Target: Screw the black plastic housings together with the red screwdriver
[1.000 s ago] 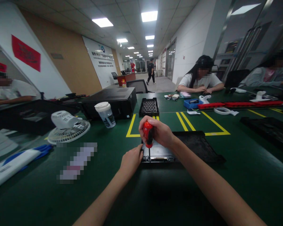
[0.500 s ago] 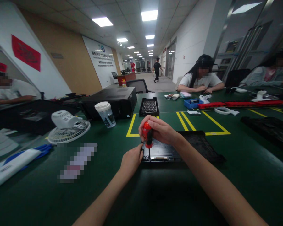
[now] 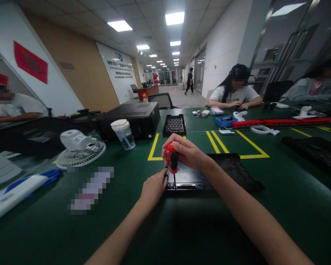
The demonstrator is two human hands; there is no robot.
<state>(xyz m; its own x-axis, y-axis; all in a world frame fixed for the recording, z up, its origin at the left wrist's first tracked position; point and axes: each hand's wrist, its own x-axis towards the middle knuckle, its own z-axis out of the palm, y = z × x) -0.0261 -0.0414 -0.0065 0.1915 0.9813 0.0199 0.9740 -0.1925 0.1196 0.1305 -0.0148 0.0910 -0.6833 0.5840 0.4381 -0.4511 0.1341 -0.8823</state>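
My right hand (image 3: 186, 151) is wrapped around the red and black handle of a screwdriver (image 3: 173, 156). Its shaft points down, with the tip at the near left edge of a flat black panel (image 3: 226, 171). A shiny strip with small metal parts (image 3: 186, 186) runs along the panel's near edge. At the panel's left end, my left hand (image 3: 154, 184) grips the corner; its fingertips are partly hidden. Whether the tip sits in a screw is too small to tell.
Beyond the panel stands a black tray of small round metal pieces (image 3: 174, 125). To the left are a lidded water cup (image 3: 123, 134), a white fan (image 3: 81, 149) and a big black case (image 3: 132, 114). A blue box (image 3: 225, 120) lies at back right. Other people sit around.
The screwdriver handle has turned slightly in my right hand, while its tip stays in place. My left hand has not moved. A person far back has walked to the right.
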